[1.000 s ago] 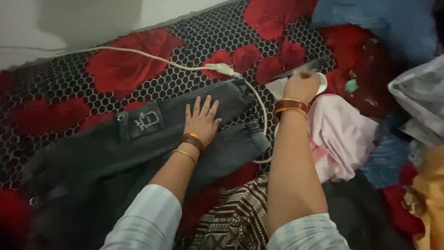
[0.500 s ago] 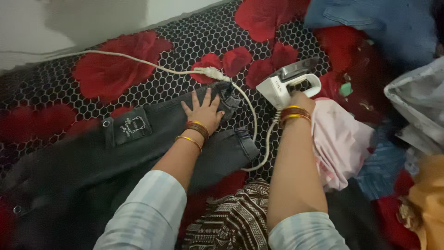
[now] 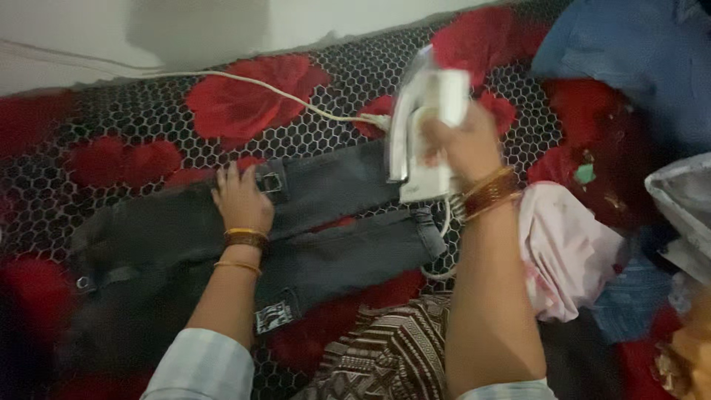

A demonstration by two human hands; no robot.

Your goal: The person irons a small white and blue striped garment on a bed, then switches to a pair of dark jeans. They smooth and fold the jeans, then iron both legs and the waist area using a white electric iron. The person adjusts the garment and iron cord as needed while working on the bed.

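The dark grey jeans [image 3: 326, 222] are matt, coarse denim with a small metal buckle [image 3: 271, 182] that glints. The iron [image 3: 426, 133] has a smooth white plastic body; its soleplate looks like shiny metal, though blur makes that uncertain. Its cord [image 3: 259, 85] is smooth. The red-flowered spread [image 3: 222, 104] is soft matt cloth. The bangles [image 3: 485, 194] gleam like polished metal.

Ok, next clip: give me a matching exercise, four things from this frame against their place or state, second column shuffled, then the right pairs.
Things:
1. white iron
2. dark jeans
3. left hand
4. pink cloth

Places or states:
A. lying flat on the red-flowered cover
B. bunched up beside the right forearm
C. lifted in the right hand
D. pressed palm-down on the denim

Pairs: 1-C, 2-A, 3-D, 4-B
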